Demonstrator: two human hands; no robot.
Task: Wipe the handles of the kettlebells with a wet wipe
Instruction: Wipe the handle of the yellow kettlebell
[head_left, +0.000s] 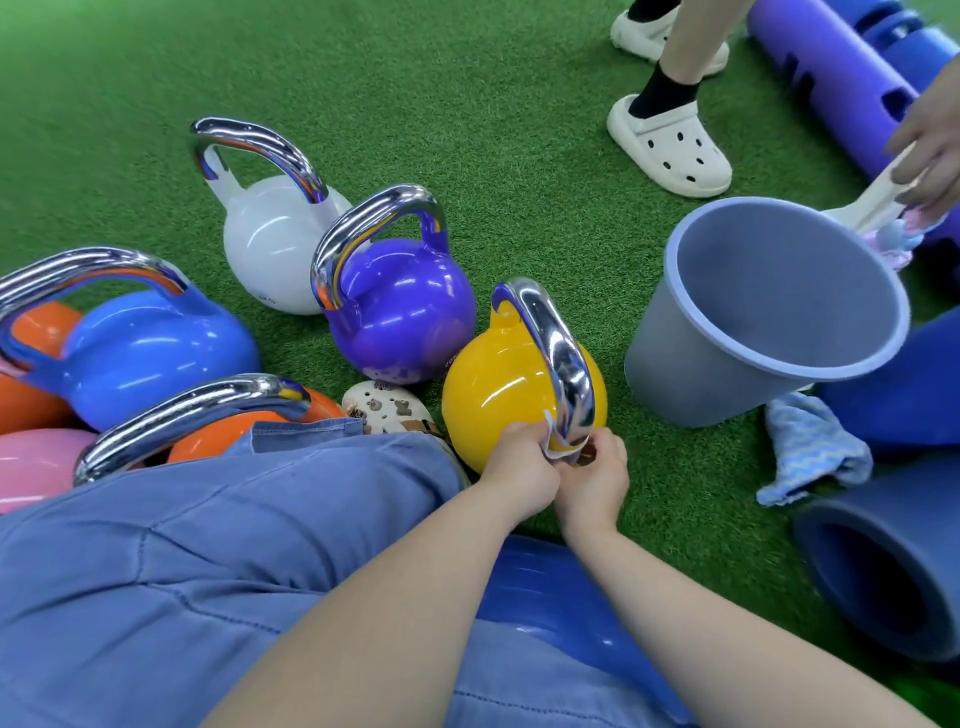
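Observation:
A yellow kettlebell (501, 395) with a chrome handle (556, 353) stands on the green turf in front of me. My left hand (519, 467) grips a white wet wipe (555, 447) against the near foot of that handle. My right hand (597, 475) pinches the wipe's other side at the same spot. Behind stand a purple kettlebell (402, 306) and a white kettlebell (270, 244). To the left sit a blue kettlebell (150, 353), an orange kettlebell (218, 436) and a pink kettlebell (31, 462), all with chrome handles.
A grey-blue bucket (691, 358) stands tilted to the right, with a blue cloth (810, 452) beside it. Another person's hand (930, 145) and cream clogs (670, 150) are at the back right. Purple and blue foam rollers (883, 566) lie along the right edge.

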